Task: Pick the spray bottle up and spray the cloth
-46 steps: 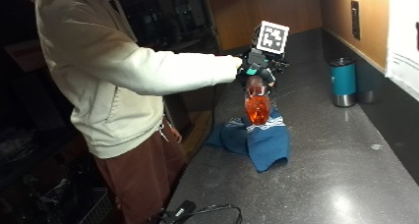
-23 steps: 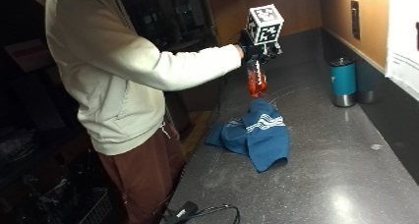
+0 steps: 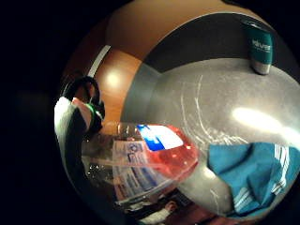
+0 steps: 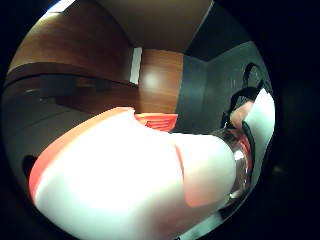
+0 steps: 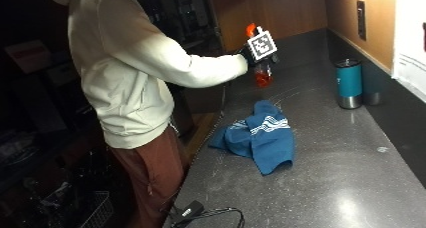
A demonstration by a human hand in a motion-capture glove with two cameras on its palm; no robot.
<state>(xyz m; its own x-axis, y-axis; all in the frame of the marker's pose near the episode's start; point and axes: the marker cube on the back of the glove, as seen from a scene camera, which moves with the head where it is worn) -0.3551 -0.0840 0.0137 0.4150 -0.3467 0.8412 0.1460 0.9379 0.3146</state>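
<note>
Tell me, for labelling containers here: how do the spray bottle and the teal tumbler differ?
The spray bottle is clear with red-orange liquid; the teal tumbler is opaque. The bottle is held above the counter in the gloved right hand; the tumbler stands upright near the wall.

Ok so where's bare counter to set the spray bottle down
Bare counter lies in front of the blue cloth, and between cloth and teal tumbler. It is tighter by the cable at the near edge.
</note>
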